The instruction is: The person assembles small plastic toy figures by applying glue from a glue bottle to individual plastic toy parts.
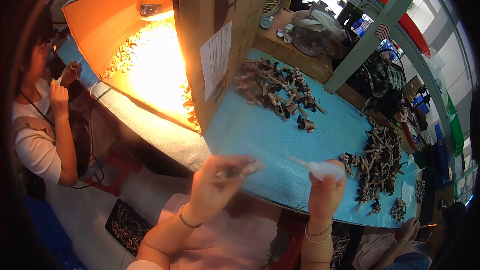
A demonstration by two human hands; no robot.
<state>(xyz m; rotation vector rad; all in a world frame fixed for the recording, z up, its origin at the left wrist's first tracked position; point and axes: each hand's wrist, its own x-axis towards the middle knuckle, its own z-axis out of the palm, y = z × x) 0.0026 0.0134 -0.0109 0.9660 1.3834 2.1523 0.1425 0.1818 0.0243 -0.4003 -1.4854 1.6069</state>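
Note:
My right hand is closed around a small whitish squeeze bottle. Its thin nozzle points left, toward my other hand. My left hand pinches a small pale and dark figurine, smeared by motion, so its details cannot be made out. Both hands are raised over the front edge of the blue tabletop, with a gap between the nozzle and the figurine. Ahead of them lies a pile of small brown, black and beige figurines. To the right spreads a larger heap of similar figurines.
Left of the table's middle stands a cardboard panel, beside a brightly lit box with a glowing lamp and small pieces inside. A co-worker sits at far left. A dark crate of pieces rests on the floor. A metal post rises behind.

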